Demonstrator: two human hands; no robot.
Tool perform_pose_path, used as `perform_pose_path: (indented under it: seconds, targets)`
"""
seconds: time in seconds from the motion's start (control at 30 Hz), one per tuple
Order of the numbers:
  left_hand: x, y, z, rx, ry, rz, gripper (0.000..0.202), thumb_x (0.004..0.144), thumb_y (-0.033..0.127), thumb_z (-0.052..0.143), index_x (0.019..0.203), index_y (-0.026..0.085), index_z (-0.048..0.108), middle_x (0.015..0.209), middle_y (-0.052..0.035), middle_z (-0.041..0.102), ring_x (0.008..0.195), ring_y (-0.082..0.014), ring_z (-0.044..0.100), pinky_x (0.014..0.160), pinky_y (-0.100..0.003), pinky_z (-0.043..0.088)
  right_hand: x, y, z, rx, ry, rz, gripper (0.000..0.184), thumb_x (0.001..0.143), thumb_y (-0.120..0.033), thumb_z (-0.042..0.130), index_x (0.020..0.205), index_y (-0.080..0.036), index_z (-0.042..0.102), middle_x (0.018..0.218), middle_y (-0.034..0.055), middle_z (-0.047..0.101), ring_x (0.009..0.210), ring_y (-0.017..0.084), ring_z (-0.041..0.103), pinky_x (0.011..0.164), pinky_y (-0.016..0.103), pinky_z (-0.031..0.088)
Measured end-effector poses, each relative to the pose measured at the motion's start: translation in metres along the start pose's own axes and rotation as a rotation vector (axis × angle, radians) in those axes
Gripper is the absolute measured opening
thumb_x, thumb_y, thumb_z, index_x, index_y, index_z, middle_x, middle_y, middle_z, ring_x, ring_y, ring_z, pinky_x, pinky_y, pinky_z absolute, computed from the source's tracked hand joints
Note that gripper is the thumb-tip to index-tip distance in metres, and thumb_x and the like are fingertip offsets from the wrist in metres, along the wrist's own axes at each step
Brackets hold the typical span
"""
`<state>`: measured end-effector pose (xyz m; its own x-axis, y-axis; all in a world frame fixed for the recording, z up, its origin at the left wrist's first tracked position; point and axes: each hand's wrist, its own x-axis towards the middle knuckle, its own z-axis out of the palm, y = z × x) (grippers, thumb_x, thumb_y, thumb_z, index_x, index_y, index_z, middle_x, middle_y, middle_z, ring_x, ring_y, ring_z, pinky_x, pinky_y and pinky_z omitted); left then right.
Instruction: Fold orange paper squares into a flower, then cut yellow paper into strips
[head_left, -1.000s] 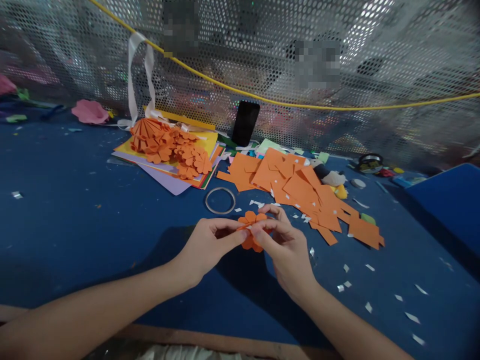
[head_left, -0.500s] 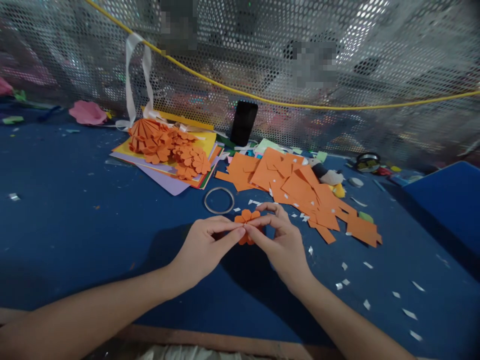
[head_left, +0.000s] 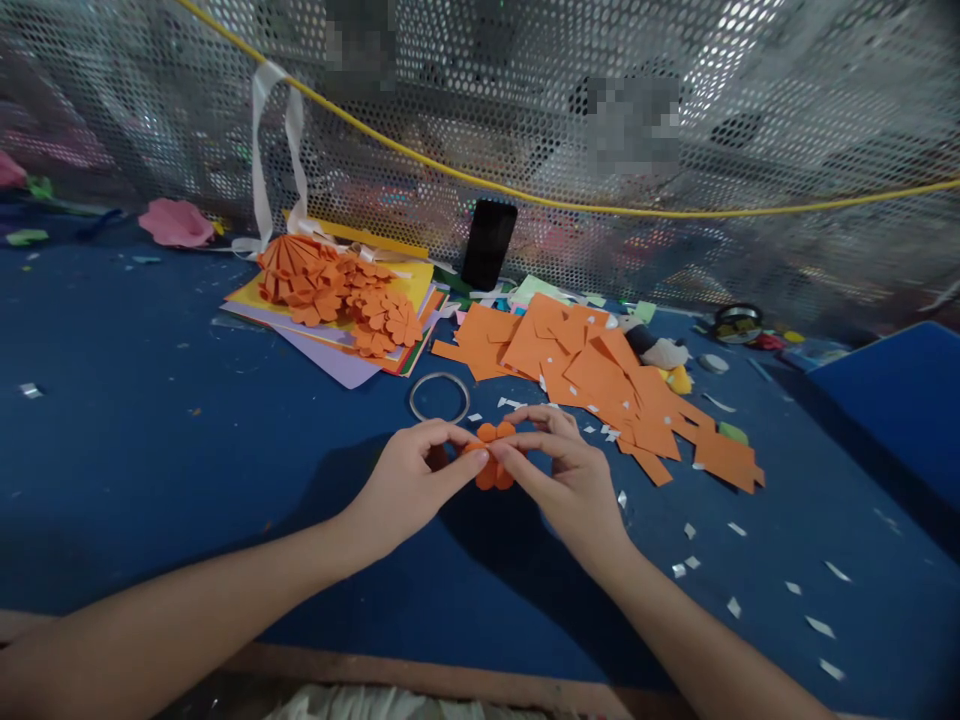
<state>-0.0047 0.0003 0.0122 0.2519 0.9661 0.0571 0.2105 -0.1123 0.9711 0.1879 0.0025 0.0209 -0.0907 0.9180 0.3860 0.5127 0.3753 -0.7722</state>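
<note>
Both my hands meet over the blue table, pinching a small orange paper flower between their fingertips. My left hand grips its left side with thumb and forefinger closed. My right hand holds the right side, fingers curled over the petals. Part of the flower is hidden behind my fingers. Just beyond them lies a clear tape ring.
Loose orange paper squares spread to the right. Finished orange flowers sit on a stack of coloured sheets at the back left. A black phone leans on the perforated mesh wall. White paper scraps litter the right.
The flower has been drawn together and looks smaller and more bunched. My hands stayed in nearly the same place, shifting slightly left and away.
</note>
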Motion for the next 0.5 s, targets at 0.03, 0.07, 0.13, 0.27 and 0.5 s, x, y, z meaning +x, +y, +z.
perform_pose_path:
  seconds: [0.03, 0.07, 0.13, 0.27, 0.5]
  targets:
    - [0.0, -0.0015, 0.0004, -0.032, 0.004, -0.02, 0.022, 0.091, 0.038, 0.065, 0.09, 0.018, 0.074, 0.084, -0.0044, 0.074, 0.071, -0.0164, 0.065, 0.065, -0.027, 0.049, -0.0006, -0.0005, 0.0004, -0.009, 0.007, -0.002, 0.007, 0.086, -0.03, 0.072, 0.087, -0.029, 0.079, 0.106, 0.0065, 0.069, 0.106, 0.026, 0.062, 0.092, 0.047, 0.049]
    - [-0.0002, -0.0027, 0.0009, -0.055, 0.01, -0.039, 0.023, 0.091, 0.039, 0.065, 0.089, 0.018, 0.073, 0.083, -0.0045, 0.074, 0.072, -0.0168, 0.065, 0.066, -0.028, 0.049, -0.0011, -0.0012, 0.0005, -0.036, 0.027, -0.029, 0.007, 0.087, -0.03, 0.072, 0.089, -0.029, 0.079, 0.105, 0.0066, 0.069, 0.103, 0.026, 0.063, 0.091, 0.046, 0.05]
    - [-0.001, -0.0039, 0.0017, -0.067, 0.029, -0.06, 0.024, 0.09, 0.04, 0.066, 0.088, 0.017, 0.073, 0.081, -0.004, 0.073, 0.071, -0.0169, 0.065, 0.066, -0.028, 0.049, -0.0019, -0.0028, 0.0003, -0.138, 0.094, -0.147, 0.007, 0.087, -0.027, 0.072, 0.09, -0.029, 0.078, 0.103, 0.0066, 0.069, 0.101, 0.026, 0.062, 0.091, 0.047, 0.049]
    - [-0.0025, -0.0019, 0.0023, -0.009, 0.066, -0.023, 0.019, 0.089, 0.035, 0.066, 0.086, 0.018, 0.074, 0.081, -0.0025, 0.072, 0.07, -0.0155, 0.062, 0.065, -0.026, 0.047, -0.0044, -0.0058, 0.001, -0.337, 0.164, -0.403, 0.016, 0.085, -0.015, 0.071, 0.087, -0.031, 0.077, 0.099, 0.0053, 0.072, 0.108, 0.029, 0.057, 0.095, 0.05, 0.047]
    - [-0.0034, 0.0059, 0.0023, 0.097, 0.095, 0.085, 0.012, 0.088, 0.026, 0.066, 0.082, 0.019, 0.075, 0.077, -0.0008, 0.069, 0.064, -0.0125, 0.056, 0.059, -0.024, 0.043, -0.0081, -0.0082, 0.0036, -0.358, 0.11, -0.432, 0.018, 0.087, -0.012, 0.068, 0.089, -0.029, 0.074, 0.097, 0.0046, 0.073, 0.11, 0.029, 0.055, 0.094, 0.051, 0.049]
